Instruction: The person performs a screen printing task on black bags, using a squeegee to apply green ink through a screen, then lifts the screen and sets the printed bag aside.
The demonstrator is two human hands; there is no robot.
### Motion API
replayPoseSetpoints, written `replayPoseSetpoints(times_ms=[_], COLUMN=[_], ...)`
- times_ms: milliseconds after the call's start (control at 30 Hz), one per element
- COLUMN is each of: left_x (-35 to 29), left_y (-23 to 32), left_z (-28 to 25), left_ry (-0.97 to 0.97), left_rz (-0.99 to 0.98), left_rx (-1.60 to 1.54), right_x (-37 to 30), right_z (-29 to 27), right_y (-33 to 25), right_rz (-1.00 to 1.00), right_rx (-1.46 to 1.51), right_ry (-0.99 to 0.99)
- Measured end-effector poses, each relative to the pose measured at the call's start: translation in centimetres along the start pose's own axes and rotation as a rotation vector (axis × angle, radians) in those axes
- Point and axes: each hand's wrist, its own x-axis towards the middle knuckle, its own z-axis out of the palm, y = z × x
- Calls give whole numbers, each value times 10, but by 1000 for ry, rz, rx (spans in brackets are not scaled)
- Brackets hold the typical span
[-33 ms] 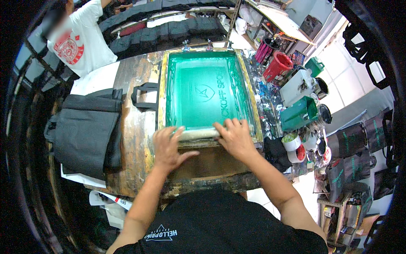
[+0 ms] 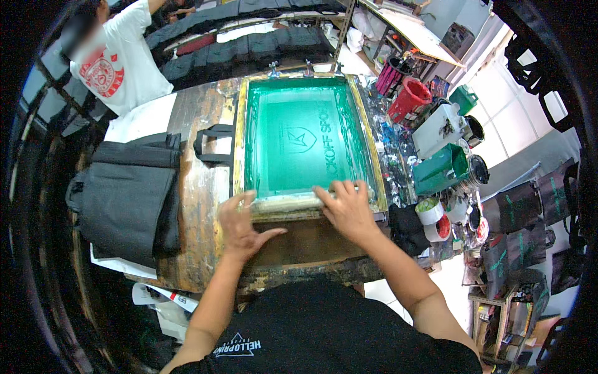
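Note:
A screen-printing frame (image 2: 240, 134) with yellowish, ink-stained sides lies on the worn wooden table. Its mesh (image 2: 280, 162) is coated in green ink, with a shield emblem and lettering showing through. Across its near end runs a pale bar (image 2: 286, 202); I cannot tell whether this is a squeegee or the frame's own rail. My right hand (image 2: 347, 209) has its fingers curled over the bar's right part. Slightly blurred, my left hand (image 2: 240, 225) is at the near left corner, fingers forward and thumb stretched out. A black strap loop (image 2: 212, 140) pokes out beside the frame's left side.
Folded black fabric bags (image 2: 128, 199) are stacked at the left. Ink-smeared tubs, including a red bucket (image 2: 411, 100) and a green container (image 2: 439, 168), crowd the right side with tape rolls (image 2: 430, 210). A person in a white shirt (image 2: 124, 59) stands far left.
My left hand has shifted slightly left and its fingers have drawn off the bar's top. The right hand has stayed on the bar, which sits slightly lower in view.

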Motion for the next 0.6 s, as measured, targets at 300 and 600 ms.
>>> replayPoseSetpoints(times_ms=[300, 600], left_x=[-28, 95], left_y=[-31, 9], left_z=[-5, -44], left_ry=[-121, 379], left_rz=[-414, -403], left_rx=[53, -771], right_x=[-11, 99], right_z=[8, -113], right_y=[-12, 26], right_rz=[99, -16], right_rx=[127, -48], right_ry=[108, 437])
